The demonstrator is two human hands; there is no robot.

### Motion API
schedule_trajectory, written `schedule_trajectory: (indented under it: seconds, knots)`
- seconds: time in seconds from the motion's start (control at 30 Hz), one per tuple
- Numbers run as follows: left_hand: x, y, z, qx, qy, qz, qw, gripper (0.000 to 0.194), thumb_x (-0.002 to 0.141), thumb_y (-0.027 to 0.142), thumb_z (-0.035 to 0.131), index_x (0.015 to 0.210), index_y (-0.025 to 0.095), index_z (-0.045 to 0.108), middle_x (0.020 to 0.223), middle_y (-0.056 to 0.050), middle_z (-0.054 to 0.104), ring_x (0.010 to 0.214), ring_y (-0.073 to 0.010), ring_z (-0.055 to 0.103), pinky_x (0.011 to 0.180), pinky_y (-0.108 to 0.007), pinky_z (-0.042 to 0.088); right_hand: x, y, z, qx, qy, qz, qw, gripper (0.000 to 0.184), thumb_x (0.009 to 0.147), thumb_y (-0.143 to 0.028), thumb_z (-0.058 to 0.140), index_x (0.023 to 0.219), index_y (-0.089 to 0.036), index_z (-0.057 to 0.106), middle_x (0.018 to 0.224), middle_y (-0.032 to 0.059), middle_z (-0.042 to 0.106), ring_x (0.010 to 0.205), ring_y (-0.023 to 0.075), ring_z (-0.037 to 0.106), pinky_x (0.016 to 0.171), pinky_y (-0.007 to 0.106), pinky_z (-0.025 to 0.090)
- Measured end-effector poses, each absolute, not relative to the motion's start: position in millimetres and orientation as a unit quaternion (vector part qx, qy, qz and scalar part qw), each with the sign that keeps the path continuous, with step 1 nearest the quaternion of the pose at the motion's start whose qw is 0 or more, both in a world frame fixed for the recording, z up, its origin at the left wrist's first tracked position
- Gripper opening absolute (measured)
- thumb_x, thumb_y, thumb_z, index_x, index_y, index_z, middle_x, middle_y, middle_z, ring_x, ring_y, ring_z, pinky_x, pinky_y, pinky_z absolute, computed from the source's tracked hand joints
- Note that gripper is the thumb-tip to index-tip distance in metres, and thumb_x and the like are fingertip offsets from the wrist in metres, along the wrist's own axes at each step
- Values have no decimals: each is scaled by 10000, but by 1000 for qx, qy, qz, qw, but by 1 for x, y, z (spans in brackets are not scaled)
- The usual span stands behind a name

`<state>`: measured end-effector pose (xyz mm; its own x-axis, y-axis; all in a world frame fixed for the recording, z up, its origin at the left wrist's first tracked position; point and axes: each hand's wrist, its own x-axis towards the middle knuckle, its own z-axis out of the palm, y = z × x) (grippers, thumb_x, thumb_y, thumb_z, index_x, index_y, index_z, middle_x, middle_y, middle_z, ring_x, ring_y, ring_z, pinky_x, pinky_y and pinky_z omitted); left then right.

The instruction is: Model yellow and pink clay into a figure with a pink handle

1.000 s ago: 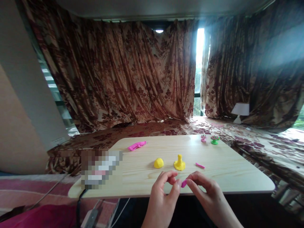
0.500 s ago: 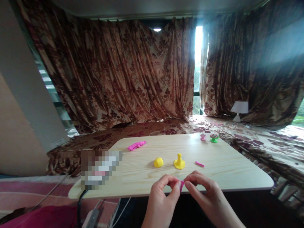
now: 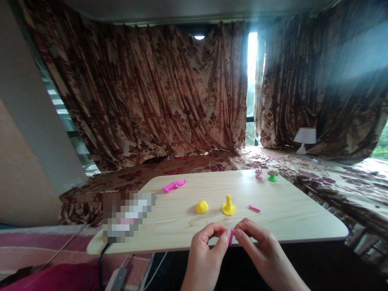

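Note:
Near the table's front edge, my left hand (image 3: 209,250) pinches a small piece of pink modelling clay (image 3: 231,237) between thumb and fingertips. My right hand (image 3: 260,244) is closed in a pinch on the same piece from the other side. Part of the clay is hidden by the fingertips. Just beyond the hands stand a yellow clay dome (image 3: 202,207) and a yellow clay stem on a flared base (image 3: 228,206). A thin pink clay strip (image 3: 254,208) lies to their right.
A larger pink clay piece (image 3: 174,186) lies at the back left of the wooden table (image 3: 188,230). At the far right stand small pink (image 3: 258,174) and green (image 3: 273,176) mushroom-like figures. A pixelated object (image 3: 130,218) with a black cable occupies the left end.
The pink clay between my fingertips shows a slightly different, narrower outline. Both hands stay in nearly the same place, and the things on the table have not moved.

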<state>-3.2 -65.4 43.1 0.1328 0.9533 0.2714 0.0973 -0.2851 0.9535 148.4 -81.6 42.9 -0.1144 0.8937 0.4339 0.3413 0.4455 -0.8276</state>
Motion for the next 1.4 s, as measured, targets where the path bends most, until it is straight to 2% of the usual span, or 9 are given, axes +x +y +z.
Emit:
schedule_trajectory:
  seconds: [0.2, 0.3, 0.4, 0.57, 0.77, 0.93, 1.13, 1.4]
  knots:
    - [-2, -64, 38, 601, 410, 514, 454, 177, 794, 324, 645, 769, 156, 693, 742, -29, 716, 749, -178, 634, 727, -243, 497, 147, -82, 41, -442, -687, 299, 493, 201, 876, -308, 539, 757, -173, 626, 733, -3, 588, 713, 137, 545, 679, 223, 432]
    - [-2, -65, 37, 594, 405, 514, 467, 198, 805, 336, 635, 777, 151, 699, 738, -34, 722, 741, -177, 638, 723, -246, 503, 146, -82, 40, -436, -679, 302, 508, 219, 884, -298, 521, 732, -172, 615, 720, -2, 586, 702, 138, 547, 663, 225, 434]
    - [-3, -65, 37, 599, 397, 509, 474, 233, 840, 349, 592, 774, 156, 704, 716, -28, 713, 723, -167, 632, 701, -235, 499, 146, -81, 39, -417, -678, 320, 514, 234, 902, -294, 491, 743, -176, 617, 757, 5, 612, 751, 146, 576, 715, 232, 439]
    - [-3, -64, 33, 606, 404, 498, 471, 180, 813, 322, 630, 834, 163, 712, 817, -51, 742, 815, -204, 657, 779, -277, 502, 146, -79, 35, -431, -667, 318, 518, 253, 893, -347, 505, 739, -171, 602, 723, 2, 581, 710, 142, 533, 663, 229, 428]
    - [-3, -65, 35, 612, 413, 497, 456, 182, 816, 325, 624, 787, 159, 692, 760, -29, 711, 755, -171, 627, 725, -240, 483, 148, -81, 38, -430, -671, 323, 510, 301, 912, -363, 472, 706, -173, 585, 712, -6, 558, 704, 133, 524, 664, 224, 421]
    - [-3, -69, 40, 629, 408, 480, 456, 197, 827, 322, 608, 766, 158, 699, 720, -20, 689, 728, -167, 606, 697, -235, 471, 151, -80, 41, -433, -662, 329, 516, 239, 884, -340, 529, 740, -170, 615, 723, -4, 584, 717, 138, 542, 680, 227, 426]
    - [-2, -68, 39, 646, 401, 463, 456, 195, 828, 307, 603, 890, 183, 740, 779, -37, 715, 815, -213, 638, 795, -298, 483, 149, -77, 32, -436, -637, 349, 531, 284, 889, -393, 506, 738, -168, 590, 704, -7, 555, 698, 133, 522, 654, 225, 441]
    - [-3, -71, 44, 661, 420, 458, 421, 212, 832, 323, 586, 793, 165, 722, 747, -42, 705, 789, -225, 638, 761, -296, 476, 149, -80, 30, -425, -642, 367, 522, 245, 875, -380, 539, 790, -168, 628, 758, 12, 621, 752, 152, 558, 699, 238, 454]
